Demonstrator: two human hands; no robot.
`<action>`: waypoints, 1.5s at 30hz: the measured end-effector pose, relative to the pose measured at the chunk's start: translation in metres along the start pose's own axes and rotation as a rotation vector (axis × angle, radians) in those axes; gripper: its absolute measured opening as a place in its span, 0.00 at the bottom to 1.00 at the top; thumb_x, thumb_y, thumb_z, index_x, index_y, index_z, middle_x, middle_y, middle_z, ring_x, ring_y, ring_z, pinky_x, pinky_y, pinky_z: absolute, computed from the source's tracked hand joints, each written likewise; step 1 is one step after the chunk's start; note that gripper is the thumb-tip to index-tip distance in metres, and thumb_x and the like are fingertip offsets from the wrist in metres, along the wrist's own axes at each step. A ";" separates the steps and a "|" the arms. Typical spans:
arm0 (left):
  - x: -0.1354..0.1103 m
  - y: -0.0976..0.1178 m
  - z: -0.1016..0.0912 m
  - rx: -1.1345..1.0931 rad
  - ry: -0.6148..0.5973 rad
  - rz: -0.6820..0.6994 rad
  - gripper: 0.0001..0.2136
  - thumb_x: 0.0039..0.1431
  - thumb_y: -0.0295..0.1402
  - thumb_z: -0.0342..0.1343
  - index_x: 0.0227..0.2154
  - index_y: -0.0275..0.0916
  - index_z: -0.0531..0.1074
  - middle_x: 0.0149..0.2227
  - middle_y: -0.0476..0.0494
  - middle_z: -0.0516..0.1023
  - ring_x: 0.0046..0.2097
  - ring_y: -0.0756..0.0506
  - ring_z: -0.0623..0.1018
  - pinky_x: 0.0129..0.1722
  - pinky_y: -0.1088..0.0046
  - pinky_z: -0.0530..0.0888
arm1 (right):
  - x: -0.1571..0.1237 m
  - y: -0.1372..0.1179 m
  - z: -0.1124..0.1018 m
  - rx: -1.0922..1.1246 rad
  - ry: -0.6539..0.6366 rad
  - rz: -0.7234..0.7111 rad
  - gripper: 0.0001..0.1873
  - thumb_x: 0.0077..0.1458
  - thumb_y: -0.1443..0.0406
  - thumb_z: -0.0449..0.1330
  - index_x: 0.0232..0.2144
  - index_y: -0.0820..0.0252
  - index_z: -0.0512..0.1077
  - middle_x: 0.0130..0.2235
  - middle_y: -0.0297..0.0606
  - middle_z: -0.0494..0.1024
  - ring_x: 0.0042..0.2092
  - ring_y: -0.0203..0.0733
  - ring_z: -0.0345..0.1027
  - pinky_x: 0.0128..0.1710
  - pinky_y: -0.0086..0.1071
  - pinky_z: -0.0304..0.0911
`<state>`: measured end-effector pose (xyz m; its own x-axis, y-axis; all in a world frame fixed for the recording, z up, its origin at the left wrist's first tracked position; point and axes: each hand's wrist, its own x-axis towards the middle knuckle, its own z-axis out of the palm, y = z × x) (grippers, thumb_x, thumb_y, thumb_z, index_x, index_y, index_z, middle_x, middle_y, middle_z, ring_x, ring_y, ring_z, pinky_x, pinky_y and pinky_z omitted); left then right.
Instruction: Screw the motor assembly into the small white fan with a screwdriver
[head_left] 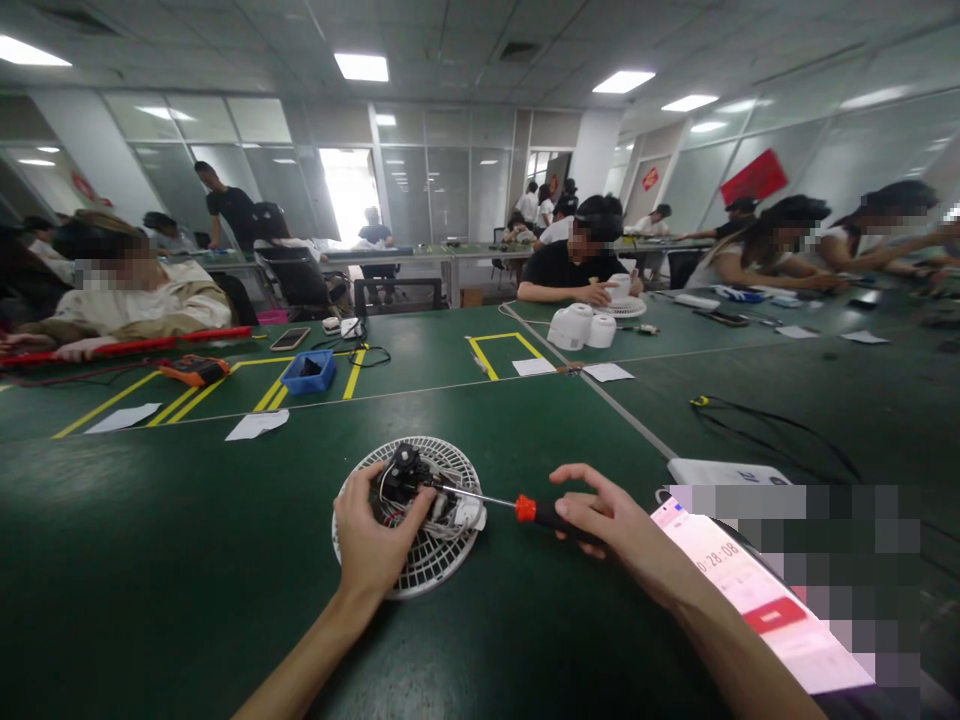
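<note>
There's the black wired assembly (pixel 406 462) on the white grille (pixel 431 575) mid-desk (pixel 547 630), left hand (pixel 369 540) with grip closed round it, right hand (pixel 604 512) with grip curled on the screwdriver (pixel 549 514), lit phone (pixel 739 590) crowding the right, blue tray (pixel 309 384) beyond.

A round grille (pixel 431 562) lies centrally in the counter's (pixel 150 530) near half, with a motor assembly (pixel 406 470) and wires (pixel 452 470) on top. The left hand (pixel 375 540) is over the grille's left side, gripping the assembly. Right of the grille, the right hand (pixel 600 510) holds a screwdriver (pixel 534 509), its shaft pointing left to the assembly. Toward the counter's near right corner is a phone (pixel 765 605), with a flat box (pixel 724 470) behind it. Behind the grille, toward the counter's far edge: at left, a tray (pixel 311 384), with a meter (pixel 196 370) farther left; at right, two housings (pixel 571 328) before a person (pixel 574 265).
</note>
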<state>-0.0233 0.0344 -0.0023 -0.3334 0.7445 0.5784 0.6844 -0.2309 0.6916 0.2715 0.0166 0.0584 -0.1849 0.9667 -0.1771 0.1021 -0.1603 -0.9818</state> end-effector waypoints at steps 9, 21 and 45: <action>0.000 0.000 0.000 -0.014 -0.002 -0.031 0.29 0.48 0.58 0.64 0.46 0.41 0.71 0.43 0.42 0.76 0.45 0.38 0.75 0.50 0.55 0.72 | -0.001 -0.001 0.007 0.078 -0.022 0.012 0.25 0.53 0.44 0.65 0.40 0.56 0.71 0.31 0.34 0.75 0.25 0.36 0.68 0.16 0.24 0.57; 0.000 -0.001 0.001 -0.019 -0.014 -0.001 0.28 0.49 0.57 0.64 0.46 0.42 0.71 0.43 0.42 0.76 0.45 0.38 0.76 0.50 0.56 0.72 | 0.001 0.003 -0.003 -0.135 0.053 -0.192 0.20 0.43 0.60 0.75 0.38 0.57 0.75 0.39 0.35 0.78 0.38 0.40 0.73 0.35 0.29 0.66; -0.001 0.002 0.001 -0.031 -0.022 -0.018 0.27 0.50 0.57 0.64 0.45 0.43 0.71 0.43 0.42 0.76 0.45 0.37 0.75 0.48 0.55 0.72 | 0.001 -0.002 0.008 0.035 0.066 0.119 0.28 0.54 0.41 0.59 0.42 0.57 0.74 0.25 0.32 0.75 0.17 0.28 0.47 0.14 0.23 0.42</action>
<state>-0.0212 0.0334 -0.0023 -0.3306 0.7623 0.5564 0.6583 -0.2362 0.7147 0.2634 0.0165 0.0596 -0.1084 0.9512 -0.2890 0.0854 -0.2808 -0.9560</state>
